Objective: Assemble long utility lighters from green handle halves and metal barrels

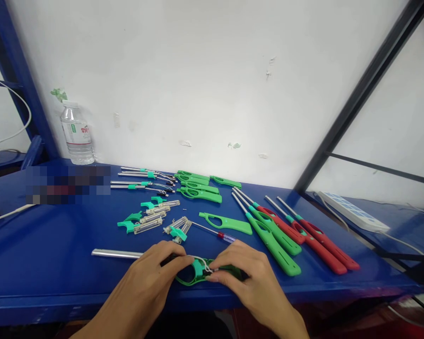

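Near the table's front edge, a green long-reach lighter shell (189, 283) lies with its inside showing. A silver metal tube (116, 254) sticks out to the left of it. My left hand (150, 275) is closed around the joint of tube and shell. Inside the shell sit a teal trigger (198, 268) and a thin pale wire (207, 267). My right hand (250, 273) pinches at the wire's end, partly covering the shell's handle. Just beyond the fingers, a screwdriver (226, 237) with a clear, red-collared handle points left.
Behind my hands lie a loose green shell half (229, 223), several clear fuel tanks (150, 226) with teal triggers, metal tubes (130, 186) with wires, and more green shells (199, 194). Assembled green lighters (275, 247) and red lighters (325, 254) lie right. A water bottle (77, 136) stands back left.
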The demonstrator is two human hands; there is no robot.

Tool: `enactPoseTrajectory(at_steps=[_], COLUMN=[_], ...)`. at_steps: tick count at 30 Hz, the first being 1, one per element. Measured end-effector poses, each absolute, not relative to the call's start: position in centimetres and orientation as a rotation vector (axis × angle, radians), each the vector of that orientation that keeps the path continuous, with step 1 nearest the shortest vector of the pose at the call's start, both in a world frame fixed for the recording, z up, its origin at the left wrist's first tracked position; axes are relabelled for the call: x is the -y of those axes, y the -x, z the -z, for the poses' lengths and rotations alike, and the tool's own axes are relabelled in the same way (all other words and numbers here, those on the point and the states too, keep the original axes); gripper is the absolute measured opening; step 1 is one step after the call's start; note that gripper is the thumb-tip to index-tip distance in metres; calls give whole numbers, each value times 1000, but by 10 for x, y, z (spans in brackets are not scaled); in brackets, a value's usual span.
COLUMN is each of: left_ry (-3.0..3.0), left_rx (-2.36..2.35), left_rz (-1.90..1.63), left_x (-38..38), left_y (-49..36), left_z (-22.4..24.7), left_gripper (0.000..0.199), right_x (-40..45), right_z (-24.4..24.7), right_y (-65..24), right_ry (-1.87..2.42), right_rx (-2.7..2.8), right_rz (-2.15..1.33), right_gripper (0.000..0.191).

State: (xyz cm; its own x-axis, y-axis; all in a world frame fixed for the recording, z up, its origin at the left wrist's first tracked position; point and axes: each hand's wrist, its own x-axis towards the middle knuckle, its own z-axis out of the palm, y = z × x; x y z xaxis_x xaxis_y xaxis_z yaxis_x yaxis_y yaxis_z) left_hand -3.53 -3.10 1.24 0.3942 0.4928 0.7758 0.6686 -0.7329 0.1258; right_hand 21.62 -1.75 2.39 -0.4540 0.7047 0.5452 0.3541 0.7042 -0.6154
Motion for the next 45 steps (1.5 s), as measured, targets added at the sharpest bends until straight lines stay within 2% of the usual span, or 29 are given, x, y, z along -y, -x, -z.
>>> enactPoseTrajectory(at_steps=[6,19,45], left_ry=[2436,2434,2431], left_rx=[1050,1043,1052], left_rz=[1247,1232,1283], left_x=[33,30,30], left_y=[34,34,33], left_z=[-14,-10,-7], left_gripper=[45,44,47], right_x=[18,20,21], right_z=[-24,-25,-26], right_y=[-216,-216,-216], right_ry=[803,810,811], right_rx=[2073,2074,2109], right_rz=[-541,-535,-494], right_gripper=[4,3,13])
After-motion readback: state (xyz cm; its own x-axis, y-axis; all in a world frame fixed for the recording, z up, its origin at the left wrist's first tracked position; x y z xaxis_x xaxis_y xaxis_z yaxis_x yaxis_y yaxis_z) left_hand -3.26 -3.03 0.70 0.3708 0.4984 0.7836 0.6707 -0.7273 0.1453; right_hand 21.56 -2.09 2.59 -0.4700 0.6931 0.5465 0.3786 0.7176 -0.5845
